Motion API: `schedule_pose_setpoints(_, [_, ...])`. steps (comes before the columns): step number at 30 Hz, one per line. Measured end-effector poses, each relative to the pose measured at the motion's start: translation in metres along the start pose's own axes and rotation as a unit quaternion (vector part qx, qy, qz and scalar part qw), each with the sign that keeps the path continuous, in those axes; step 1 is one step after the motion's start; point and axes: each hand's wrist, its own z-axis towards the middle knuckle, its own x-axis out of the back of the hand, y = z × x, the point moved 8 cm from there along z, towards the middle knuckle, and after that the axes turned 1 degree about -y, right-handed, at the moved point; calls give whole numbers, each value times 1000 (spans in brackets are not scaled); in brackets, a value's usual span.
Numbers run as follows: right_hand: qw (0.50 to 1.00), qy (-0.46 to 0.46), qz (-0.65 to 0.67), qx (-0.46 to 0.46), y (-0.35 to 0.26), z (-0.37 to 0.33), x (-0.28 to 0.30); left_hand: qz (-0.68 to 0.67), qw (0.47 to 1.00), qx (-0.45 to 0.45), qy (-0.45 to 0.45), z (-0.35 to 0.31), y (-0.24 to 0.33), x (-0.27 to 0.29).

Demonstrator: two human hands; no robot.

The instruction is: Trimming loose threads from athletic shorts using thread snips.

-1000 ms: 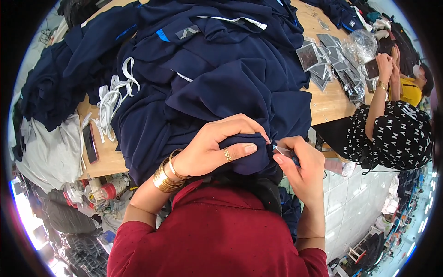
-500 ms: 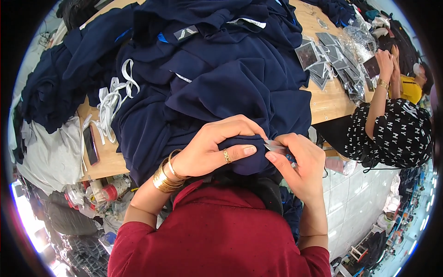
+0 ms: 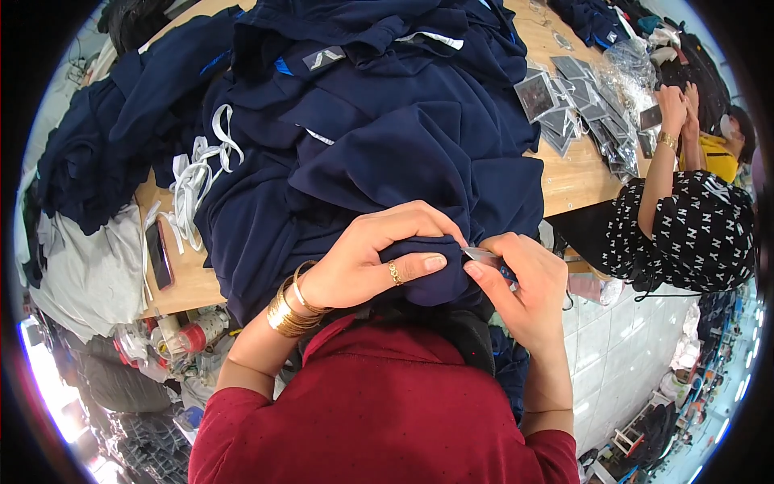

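My left hand (image 3: 379, 258) pinches a bunched fold of a navy blue garment (image 3: 379, 153) right in front of me, with a ring on one finger and gold bangles at the wrist. My right hand (image 3: 520, 286) is closed on a small metal thread snipper (image 3: 482, 255), whose tip touches the fold beside my left fingertips. The garment belongs to a large heap of the same navy fabric spread over the wooden table (image 3: 576, 177).
White drawstrings (image 3: 193, 169) and a dark phone (image 3: 158, 254) lie at the table's left. Grey cloth (image 3: 89, 270) hangs off the left edge. Flat packets in clear bags (image 3: 564, 105) lie at the right, where another person in a black patterned top (image 3: 685, 234) works.
My right hand has shifted slightly against the fold, the snipper staying at the fabric. My left hand keeps its grip in the same place.
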Motion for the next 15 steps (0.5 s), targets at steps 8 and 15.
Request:
schedule_pose_setpoints(8, [954, -54, 274, -110, 24, 14, -10, 125, 991, -34, 23, 0, 5, 8])
schedule_pose_setpoints(15, [849, 187, 489, -77, 58, 9, 37, 143, 988, 41, -34, 6, -26, 11])
